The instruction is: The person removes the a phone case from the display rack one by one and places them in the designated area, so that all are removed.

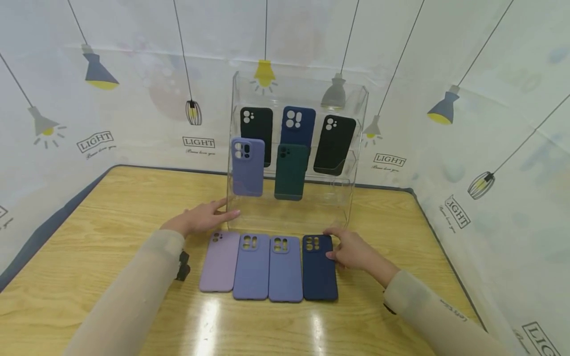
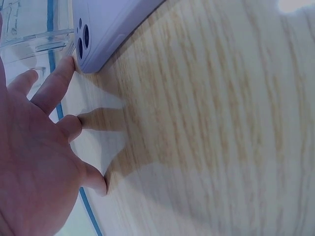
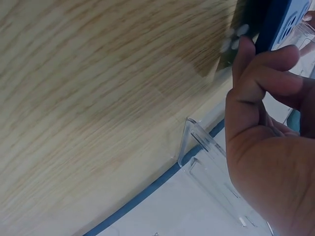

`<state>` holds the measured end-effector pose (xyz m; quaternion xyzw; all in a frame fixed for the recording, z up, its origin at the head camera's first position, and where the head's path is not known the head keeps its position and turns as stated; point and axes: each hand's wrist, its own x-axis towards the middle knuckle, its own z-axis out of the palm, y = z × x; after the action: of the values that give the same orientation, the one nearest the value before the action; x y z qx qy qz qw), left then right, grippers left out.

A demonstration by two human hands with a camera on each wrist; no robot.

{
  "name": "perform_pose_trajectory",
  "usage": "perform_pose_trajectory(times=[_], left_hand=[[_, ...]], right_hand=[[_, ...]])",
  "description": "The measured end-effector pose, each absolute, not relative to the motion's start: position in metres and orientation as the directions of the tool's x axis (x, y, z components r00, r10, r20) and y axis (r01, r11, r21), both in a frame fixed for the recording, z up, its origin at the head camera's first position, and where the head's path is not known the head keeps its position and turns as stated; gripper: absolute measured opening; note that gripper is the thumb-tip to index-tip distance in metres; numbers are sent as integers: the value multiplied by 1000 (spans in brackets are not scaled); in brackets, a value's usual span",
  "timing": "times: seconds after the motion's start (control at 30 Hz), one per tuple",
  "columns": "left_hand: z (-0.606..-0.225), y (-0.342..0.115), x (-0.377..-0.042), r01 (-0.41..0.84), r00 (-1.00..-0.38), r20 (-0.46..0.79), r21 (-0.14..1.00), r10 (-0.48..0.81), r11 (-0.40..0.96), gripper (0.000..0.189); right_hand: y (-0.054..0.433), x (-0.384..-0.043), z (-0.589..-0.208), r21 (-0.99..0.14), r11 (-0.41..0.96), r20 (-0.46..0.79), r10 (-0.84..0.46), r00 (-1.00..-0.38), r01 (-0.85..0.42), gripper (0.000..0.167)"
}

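Note:
My right hand pinches a dark blue phone case by its upper right corner, the rightmost in a row on the table. In the right wrist view this case stands up off the wood at that edge, fingers bent around it. My left hand lies with fingers spread at the lower left side of a clear acrylic display stand. The left wrist view shows one fingertip near the corner of a lilac phone case. Two periwinkle cases, the left one and right one, lie between.
The stand holds two black cases, a blue case, a periwinkle case and a green case. Behind the wooden table rises a lamp-patterned backdrop.

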<state>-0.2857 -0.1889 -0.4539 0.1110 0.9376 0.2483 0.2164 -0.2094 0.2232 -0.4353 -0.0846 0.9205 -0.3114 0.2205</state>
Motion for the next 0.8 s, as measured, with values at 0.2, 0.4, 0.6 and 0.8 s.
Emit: perform_pose_trajectory(times=[0.2,0.4,0.6,0.8], left_hand=[[-454,-189,-286,95,-882,-352,520,314,849,105],[-454,-189,-286,87,-881,-356,526,312,846,104],[-454,-189,-285,87,-881,-358,523,311,848,104],[-456,-190,-288,94,-879,-357,520,316,849,105]], right_hand=[[222,-206,-435,-599,801,-367,-282,-886,-7,63],[221,-204,-432,-590,807,-394,-261,-881,25,62],[220,-204,-430,-583,812,-414,-254,-874,40,63],[220,-206,-428,-559,828,-424,-246,-871,38,63]])
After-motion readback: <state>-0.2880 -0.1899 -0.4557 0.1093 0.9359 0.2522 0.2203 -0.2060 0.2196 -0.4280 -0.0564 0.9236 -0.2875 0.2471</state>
